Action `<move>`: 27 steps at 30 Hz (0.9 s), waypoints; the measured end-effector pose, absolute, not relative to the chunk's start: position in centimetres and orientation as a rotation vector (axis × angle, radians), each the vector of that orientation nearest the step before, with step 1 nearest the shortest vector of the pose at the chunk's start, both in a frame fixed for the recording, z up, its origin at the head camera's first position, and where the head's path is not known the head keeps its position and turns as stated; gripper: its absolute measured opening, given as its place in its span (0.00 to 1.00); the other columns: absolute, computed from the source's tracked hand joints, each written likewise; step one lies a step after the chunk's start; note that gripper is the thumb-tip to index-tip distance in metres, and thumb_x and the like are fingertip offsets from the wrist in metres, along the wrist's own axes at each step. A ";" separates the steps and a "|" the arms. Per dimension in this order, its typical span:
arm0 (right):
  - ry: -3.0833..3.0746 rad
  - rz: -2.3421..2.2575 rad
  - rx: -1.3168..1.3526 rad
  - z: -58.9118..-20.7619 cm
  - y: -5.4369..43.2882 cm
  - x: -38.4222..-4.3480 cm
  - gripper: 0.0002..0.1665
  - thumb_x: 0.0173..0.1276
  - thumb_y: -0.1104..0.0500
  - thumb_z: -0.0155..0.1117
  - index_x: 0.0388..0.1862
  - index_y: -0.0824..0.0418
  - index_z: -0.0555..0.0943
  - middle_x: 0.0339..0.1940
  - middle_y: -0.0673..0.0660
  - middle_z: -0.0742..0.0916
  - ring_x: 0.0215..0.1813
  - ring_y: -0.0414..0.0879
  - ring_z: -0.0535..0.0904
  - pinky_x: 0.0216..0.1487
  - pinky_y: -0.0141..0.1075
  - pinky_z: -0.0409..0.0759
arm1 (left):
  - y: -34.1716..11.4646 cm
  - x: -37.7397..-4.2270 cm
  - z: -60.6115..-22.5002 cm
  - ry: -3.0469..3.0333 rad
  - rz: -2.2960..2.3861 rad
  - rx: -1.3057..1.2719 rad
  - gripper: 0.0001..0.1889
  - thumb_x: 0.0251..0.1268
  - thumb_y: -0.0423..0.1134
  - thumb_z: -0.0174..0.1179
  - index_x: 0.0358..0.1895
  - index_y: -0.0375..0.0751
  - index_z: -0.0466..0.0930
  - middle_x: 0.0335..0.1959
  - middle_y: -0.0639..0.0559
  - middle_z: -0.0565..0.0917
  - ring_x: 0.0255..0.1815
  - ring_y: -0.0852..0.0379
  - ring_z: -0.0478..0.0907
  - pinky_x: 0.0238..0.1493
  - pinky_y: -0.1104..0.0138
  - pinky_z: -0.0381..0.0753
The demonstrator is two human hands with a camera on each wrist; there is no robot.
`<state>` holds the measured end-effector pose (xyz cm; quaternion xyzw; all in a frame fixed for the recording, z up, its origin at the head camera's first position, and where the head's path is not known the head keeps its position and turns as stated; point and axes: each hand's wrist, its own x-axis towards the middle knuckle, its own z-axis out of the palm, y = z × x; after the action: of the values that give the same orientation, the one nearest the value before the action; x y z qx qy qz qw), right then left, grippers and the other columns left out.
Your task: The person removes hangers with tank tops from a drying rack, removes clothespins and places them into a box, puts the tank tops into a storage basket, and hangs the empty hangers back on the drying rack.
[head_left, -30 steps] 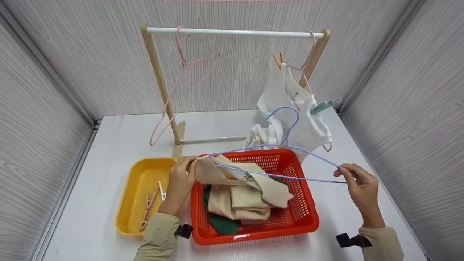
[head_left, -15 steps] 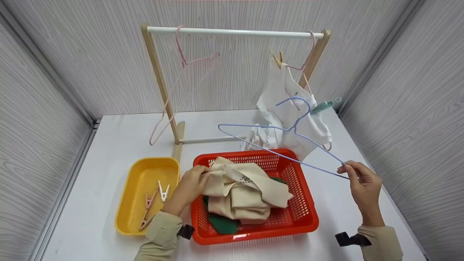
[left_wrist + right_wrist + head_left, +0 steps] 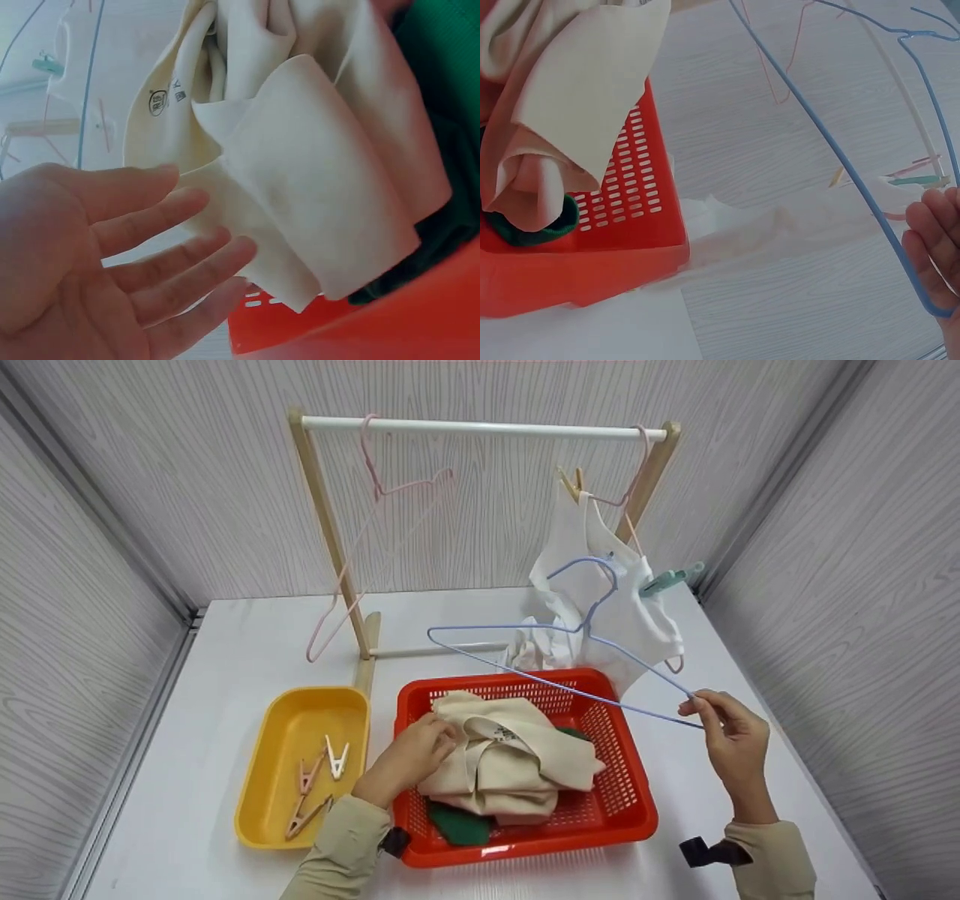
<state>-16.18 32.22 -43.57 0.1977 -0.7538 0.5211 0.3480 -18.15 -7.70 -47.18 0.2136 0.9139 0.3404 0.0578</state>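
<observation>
My right hand (image 3: 733,739) pinches one lower corner of a blue clothes hanger (image 3: 502,627), whose bare wire stretches left above the red basket (image 3: 525,851). Its hook points up, and the wire also crosses the right wrist view as a blue hanger (image 3: 821,131). Crumpled in the basket is a beige garment (image 3: 566,750) with dark print, over green cloth (image 3: 461,825). My left hand (image 3: 412,754) hovers by the garment's left side. In the left wrist view that hand (image 3: 97,262) has spread, relaxed fingers holding nothing; whether the fingertips touch the fabric I cannot tell.
Left of the basket sits a yellow tray (image 3: 259,780) with several clothespins (image 3: 337,757). Behind stands a rack with a white rail (image 3: 480,428), carrying a pink hanger (image 3: 405,487) and a pegged white garment (image 3: 562,536). White cloth (image 3: 551,649) lies crumpled behind the basket.
The hanger's left end has come out of the beige garment and swung up. My left hand has let go of the fabric and shifted right and down. The garment has sunk into the basket.
</observation>
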 end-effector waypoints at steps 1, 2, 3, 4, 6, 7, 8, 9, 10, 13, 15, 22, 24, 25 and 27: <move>-1.954 1.348 0.515 -43.6 32.1 -16.2 0.06 0.58 0.84 0.55 0.35 0.84 0.77 0.32 0.36 0.87 0.36 0.29 0.84 0.48 0.20 0.81 | -7.7 -18.2 -47.1 2.787 1.031 0.627 0.08 0.65 0.32 0.57 0.44 0.31 0.79 0.45 0.38 0.79 0.45 0.44 0.80 0.55 0.50 0.81; -1.953 1.349 0.516 -43.5 31.9 -16.3 0.06 0.58 0.84 0.55 0.35 0.84 0.77 0.32 0.36 0.87 0.35 0.29 0.84 0.47 0.20 0.81 | -7.7 -18.3 -47.1 2.800 1.032 0.613 0.08 0.66 0.32 0.57 0.44 0.32 0.79 0.46 0.39 0.79 0.45 0.44 0.80 0.54 0.50 0.81; -1.951 1.349 0.515 -43.5 31.8 -16.3 0.06 0.58 0.84 0.55 0.35 0.84 0.77 0.32 0.36 0.87 0.35 0.28 0.84 0.47 0.20 0.82 | -7.7 -18.3 -47.0 2.804 1.035 0.594 0.08 0.66 0.32 0.56 0.45 0.32 0.79 0.46 0.39 0.79 0.45 0.45 0.80 0.54 0.50 0.81; -1.954 1.346 0.512 -43.4 31.6 -16.3 0.07 0.58 0.84 0.55 0.35 0.84 0.78 0.32 0.36 0.87 0.35 0.28 0.84 0.46 0.19 0.82 | -7.7 -18.3 -46.8 2.805 1.040 0.585 0.08 0.67 0.32 0.56 0.45 0.33 0.79 0.47 0.39 0.79 0.45 0.45 0.80 0.54 0.51 0.82; -1.961 1.334 0.505 -43.3 31.3 -16.4 0.06 0.59 0.83 0.55 0.35 0.83 0.78 0.33 0.35 0.87 0.36 0.27 0.84 0.46 0.19 0.81 | -7.8 -18.2 -46.7 2.804 1.054 0.575 0.08 0.67 0.33 0.57 0.45 0.34 0.79 0.47 0.40 0.79 0.45 0.46 0.80 0.53 0.51 0.82; -1.958 1.338 0.505 -43.3 31.1 -16.4 0.06 0.59 0.83 0.56 0.35 0.83 0.78 0.33 0.35 0.87 0.36 0.27 0.84 0.46 0.19 0.81 | -7.8 -18.2 -46.6 2.801 1.064 0.574 0.08 0.67 0.33 0.56 0.45 0.34 0.79 0.46 0.40 0.79 0.45 0.46 0.80 0.53 0.52 0.82; -1.961 1.334 0.503 -43.3 30.9 -16.5 0.06 0.59 0.83 0.56 0.35 0.83 0.78 0.33 0.35 0.87 0.36 0.27 0.84 0.46 0.19 0.81 | -7.9 -18.2 -46.5 2.798 1.075 0.571 0.08 0.67 0.34 0.56 0.45 0.34 0.79 0.45 0.40 0.79 0.45 0.46 0.80 0.53 0.52 0.82; -1.961 1.327 0.503 -43.3 30.7 -16.5 0.06 0.60 0.82 0.56 0.35 0.83 0.78 0.33 0.35 0.87 0.36 0.27 0.85 0.46 0.19 0.81 | -8.0 -18.1 -46.5 2.794 1.084 0.569 0.08 0.68 0.34 0.56 0.46 0.35 0.79 0.45 0.41 0.79 0.46 0.46 0.80 0.53 0.52 0.82; -1.963 1.320 0.501 -43.2 30.5 -16.5 0.06 0.60 0.82 0.56 0.36 0.83 0.78 0.33 0.34 0.87 0.37 0.27 0.85 0.46 0.19 0.81 | -8.1 -18.1 -46.5 2.788 1.093 0.563 0.09 0.68 0.34 0.56 0.46 0.35 0.79 0.45 0.41 0.80 0.46 0.45 0.81 0.53 0.52 0.82; -1.964 1.293 0.492 -43.1 29.9 -16.8 0.06 0.59 0.82 0.56 0.36 0.82 0.79 0.34 0.33 0.87 0.38 0.26 0.85 0.46 0.18 0.81 | -8.4 -18.0 -46.5 2.765 1.109 0.541 0.09 0.69 0.34 0.55 0.48 0.35 0.78 0.45 0.40 0.80 0.47 0.44 0.82 0.53 0.51 0.82; -1.966 1.261 0.481 -42.9 29.5 -16.9 0.07 0.59 0.82 0.57 0.36 0.81 0.80 0.35 0.32 0.86 0.38 0.25 0.85 0.46 0.18 0.81 | -8.6 -18.0 -46.5 2.754 1.114 0.531 0.10 0.69 0.34 0.55 0.48 0.34 0.78 0.44 0.40 0.80 0.48 0.43 0.82 0.53 0.51 0.83; -1.960 1.143 0.455 -42.3 27.6 -17.6 0.09 0.59 0.82 0.57 0.36 0.79 0.81 0.33 0.44 0.89 0.41 0.21 0.83 0.47 0.16 0.79 | -8.9 -17.8 -46.7 2.748 1.152 0.529 0.14 0.68 0.34 0.56 0.52 0.31 0.77 0.45 0.37 0.81 0.45 0.42 0.83 0.51 0.51 0.83; -1.954 1.121 0.442 -42.1 26.9 -17.8 0.09 0.59 0.82 0.57 0.37 0.79 0.81 0.32 0.51 0.90 0.42 0.21 0.82 0.47 0.15 0.79 | -9.0 -17.7 -46.7 2.739 1.169 0.526 0.14 0.68 0.34 0.56 0.53 0.31 0.77 0.45 0.37 0.81 0.45 0.43 0.83 0.51 0.51 0.83; -1.953 1.112 0.434 -42.0 26.6 -17.9 0.09 0.59 0.82 0.57 0.37 0.79 0.81 0.31 0.55 0.90 0.43 0.21 0.82 0.47 0.15 0.79 | -9.0 -17.6 -46.8 2.735 1.175 0.519 0.14 0.68 0.34 0.56 0.53 0.31 0.78 0.45 0.37 0.81 0.45 0.43 0.83 0.51 0.51 0.83; -1.943 1.101 0.420 -41.6 25.9 -18.2 0.09 0.60 0.82 0.56 0.37 0.80 0.80 0.30 0.62 0.89 0.43 0.20 0.82 0.47 0.15 0.79 | -9.0 -17.6 -46.8 2.732 1.177 0.497 0.13 0.68 0.35 0.57 0.51 0.31 0.78 0.45 0.38 0.82 0.45 0.45 0.82 0.51 0.52 0.83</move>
<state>-18.21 25.91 -41.59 0.1678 -0.7756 0.4394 0.4210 -17.58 -9.03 -46.85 0.1645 0.9041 0.3895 0.0626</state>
